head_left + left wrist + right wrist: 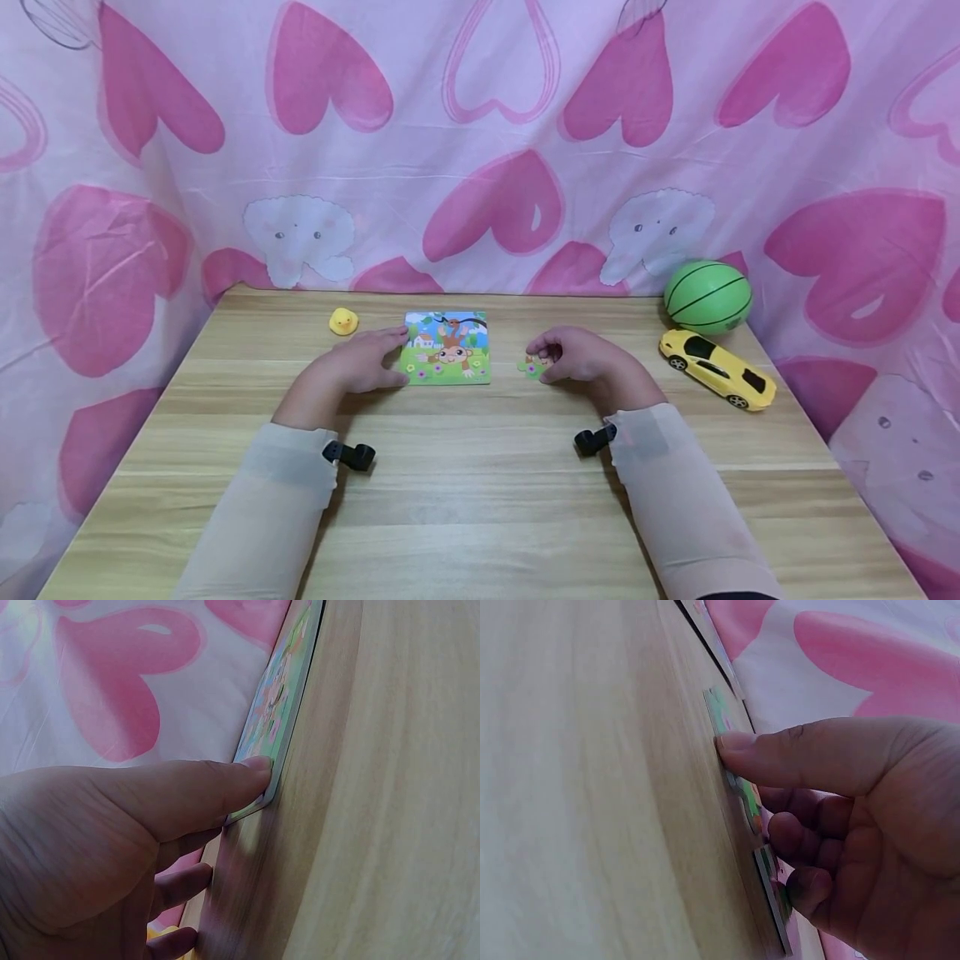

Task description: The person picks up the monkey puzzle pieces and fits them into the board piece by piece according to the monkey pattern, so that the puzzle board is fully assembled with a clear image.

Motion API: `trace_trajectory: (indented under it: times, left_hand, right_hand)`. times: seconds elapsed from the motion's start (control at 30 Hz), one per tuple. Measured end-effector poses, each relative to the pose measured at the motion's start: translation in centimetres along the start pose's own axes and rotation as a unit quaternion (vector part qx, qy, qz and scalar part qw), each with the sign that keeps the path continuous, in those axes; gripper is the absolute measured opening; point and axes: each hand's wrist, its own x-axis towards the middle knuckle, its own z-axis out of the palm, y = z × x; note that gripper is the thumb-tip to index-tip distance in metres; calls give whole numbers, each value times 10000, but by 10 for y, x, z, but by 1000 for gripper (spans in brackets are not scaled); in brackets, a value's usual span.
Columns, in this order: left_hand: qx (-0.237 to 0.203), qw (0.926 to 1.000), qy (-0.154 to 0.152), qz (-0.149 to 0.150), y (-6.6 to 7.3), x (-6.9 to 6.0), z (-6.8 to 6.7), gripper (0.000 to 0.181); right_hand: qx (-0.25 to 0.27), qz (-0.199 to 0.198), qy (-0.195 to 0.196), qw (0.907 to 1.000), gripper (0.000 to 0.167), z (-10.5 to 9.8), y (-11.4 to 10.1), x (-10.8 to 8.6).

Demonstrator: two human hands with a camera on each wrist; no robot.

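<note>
A picture puzzle (446, 350) of a monkey on green grass lies flat on the wooden table. My left hand (363, 360) rests at its left side with fingers stretched out; the thumb (251, 772) lies on the puzzle's near corner. Right of the puzzle, my right hand (581, 354) pinches a small puzzle piece (532, 368), green with a flower, between thumb and curled fingers. In the right wrist view this piece stays low over or on the table; I cannot tell which. Another puzzle piece (772, 900) shows under the curled fingers there, partly hidden.
A yellow rubber duck (343, 322) sits beyond my left hand. To the right, a green ball (708, 297) with black lines stands behind a yellow toy car (717, 370). A pink cloth (405, 167) with hearts hangs behind the wooden table (465, 508).
</note>
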Motion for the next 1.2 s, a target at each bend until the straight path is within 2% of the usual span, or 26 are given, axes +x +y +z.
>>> trace_trajectory:
  times: [0.37, 0.7, 0.87, 1.2]
  left_hand:
    - [-5, 10000, -7, -10, 1, 0, 0, 82]
    - [-29, 10000, -25, -22, 4, -1, -1, 82]
    - [-50, 10000, -30, -34, 5, -1, -1, 83]
    - [-33, 10000, -29, -48, 2, 1, 1, 82]
  right_hand:
    - [-20, -52, 270, 9996, 38, 2, -1, 3]
    - [512, 10, 597, 9969, 29, -1, 0, 6]
    - [732, -232, 664, 9948, 30, 1, -22, 4]
    - [929, -962, 180, 9909, 30, 27, -73, 24]
